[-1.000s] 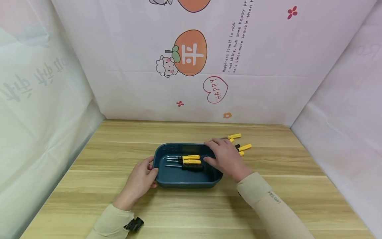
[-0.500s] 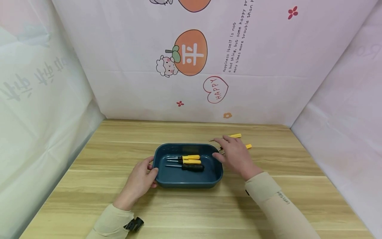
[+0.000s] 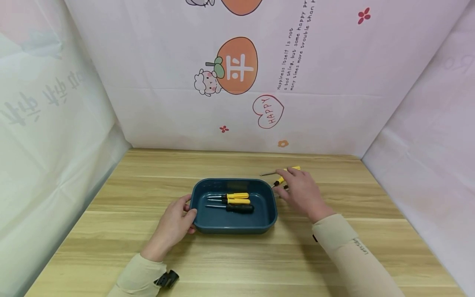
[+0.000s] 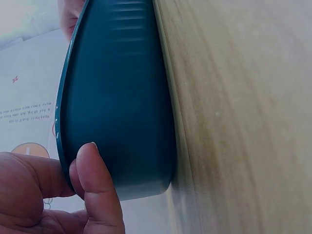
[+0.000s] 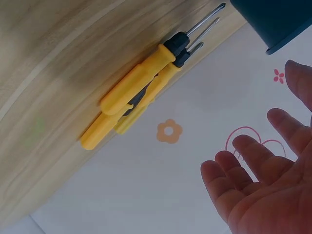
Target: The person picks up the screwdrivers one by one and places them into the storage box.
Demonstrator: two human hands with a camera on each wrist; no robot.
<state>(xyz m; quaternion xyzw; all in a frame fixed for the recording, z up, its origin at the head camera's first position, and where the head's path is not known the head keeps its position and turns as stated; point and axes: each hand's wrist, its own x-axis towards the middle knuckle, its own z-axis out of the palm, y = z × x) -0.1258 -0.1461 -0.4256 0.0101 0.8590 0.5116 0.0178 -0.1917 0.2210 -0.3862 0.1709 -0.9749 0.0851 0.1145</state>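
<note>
My left hand (image 3: 172,225) grips the left end of a dark blue plastic box (image 3: 233,229), thumb at the rim. In the left wrist view, fingers (image 4: 97,185) bend against its outer wall (image 4: 117,97). Side by side in the box lie two yellow-handled screwdrivers (image 3: 239,201) and a black-handled screwdriver (image 3: 240,208). Past the box's right end, my right hand (image 3: 305,194) hovers with spread fingers over loose screwdrivers (image 3: 281,180), partly hiding them. Its palm (image 5: 273,195) holds nothing in the right wrist view, beside the bunched yellow-and-black handles (image 5: 139,80).
The wooden table (image 3: 230,264) carries everything. A white printed sheet (image 3: 167,115) rises behind its far edge, with white sheets (image 3: 426,173) on both sides. A black strap device (image 3: 167,279) sits at the left sleeve.
My right hand has moved from over the box's right end rightward to the loose screwdrivers, covering different ones. My left hand, the box and the screwdrivers in it have stayed put.
</note>
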